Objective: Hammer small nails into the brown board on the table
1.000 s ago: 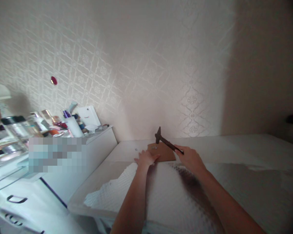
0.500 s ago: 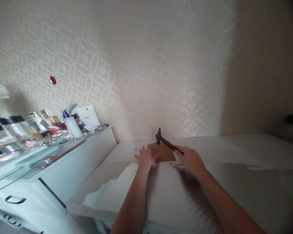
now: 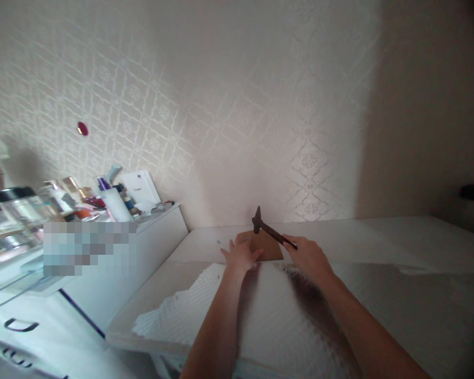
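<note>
My right hand (image 3: 308, 258) is closed round the handle of a hammer (image 3: 274, 233). The hammer's head is raised over a flat brown board (image 3: 269, 251), which lies on the white table (image 3: 174, 284). Fingers spread, my left hand (image 3: 240, 256) rests at the board's left part. A small shiny piece lies on the board near the left fingertips, too small to name. Tiny dark bits, hard to make out, show on the tabletop left of that hand.
Textured white sheeting (image 3: 181, 310) covers part of the table under my forearms. At the left stands a white dresser (image 3: 150, 252) with drawers, crowded with bottles, jars and a white box (image 3: 140, 188). A patterned wall (image 3: 237, 131) rises directly behind the table.
My left hand has shifted slightly to the right along the board, and the board has moved a little left. The raised hammer stays almost where it was.
</note>
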Demonstrator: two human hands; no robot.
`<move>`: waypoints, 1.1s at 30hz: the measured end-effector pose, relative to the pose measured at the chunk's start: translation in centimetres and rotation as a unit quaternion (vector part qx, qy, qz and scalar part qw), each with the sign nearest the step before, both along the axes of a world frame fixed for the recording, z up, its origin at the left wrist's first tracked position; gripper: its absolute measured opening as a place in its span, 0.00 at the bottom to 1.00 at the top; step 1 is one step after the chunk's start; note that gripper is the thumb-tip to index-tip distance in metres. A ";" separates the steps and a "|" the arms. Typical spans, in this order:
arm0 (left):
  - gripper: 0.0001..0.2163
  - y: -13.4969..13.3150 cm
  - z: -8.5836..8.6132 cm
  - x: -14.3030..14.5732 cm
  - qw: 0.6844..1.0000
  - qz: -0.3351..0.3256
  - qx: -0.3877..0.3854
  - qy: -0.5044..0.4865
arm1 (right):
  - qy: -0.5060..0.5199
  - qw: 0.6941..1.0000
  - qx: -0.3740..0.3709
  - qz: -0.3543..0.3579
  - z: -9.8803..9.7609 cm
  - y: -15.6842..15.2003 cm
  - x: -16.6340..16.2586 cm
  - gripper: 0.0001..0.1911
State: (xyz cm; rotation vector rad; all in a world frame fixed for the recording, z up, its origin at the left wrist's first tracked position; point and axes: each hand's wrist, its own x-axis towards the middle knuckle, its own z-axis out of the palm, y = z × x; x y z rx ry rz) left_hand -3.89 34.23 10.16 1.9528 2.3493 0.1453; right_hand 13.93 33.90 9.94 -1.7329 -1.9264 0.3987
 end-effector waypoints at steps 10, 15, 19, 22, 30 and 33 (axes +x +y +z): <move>0.31 0.7 -0.9 -0.3 1.000 0.000 0.008 -0.011 | 0.004 1.000 0.005 -0.001 0.1 -0.1 -0.1 0.21; 0.31 1.2 -1.3 -0.2 1.000 -0.007 0.014 -0.003 | 0.001 1.000 0.012 -0.003 0.0 -0.1 -0.1 0.21; 0.31 1.4 -1.4 0.0 1.000 -0.001 0.018 0.004 | 0.006 1.000 0.009 0.003 0.1 -0.2 -0.1 0.21; 0.31 1.4 -1.5 0.0 1.000 0.002 0.022 0.008 | 0.009 1.000 0.002 0.007 0.2 -0.2 -0.1 0.21; 0.28 1.5 -1.5 -0.2 0.999 0.018 0.027 -0.002 | 0.021 1.000 0.014 0.010 0.0 -0.1 -0.1 0.20; 0.29 1.5 -1.5 -0.2 1.000 0.018 0.025 -0.003 | 0.018 1.000 0.014 0.014 0.0 -0.1 -0.1 0.21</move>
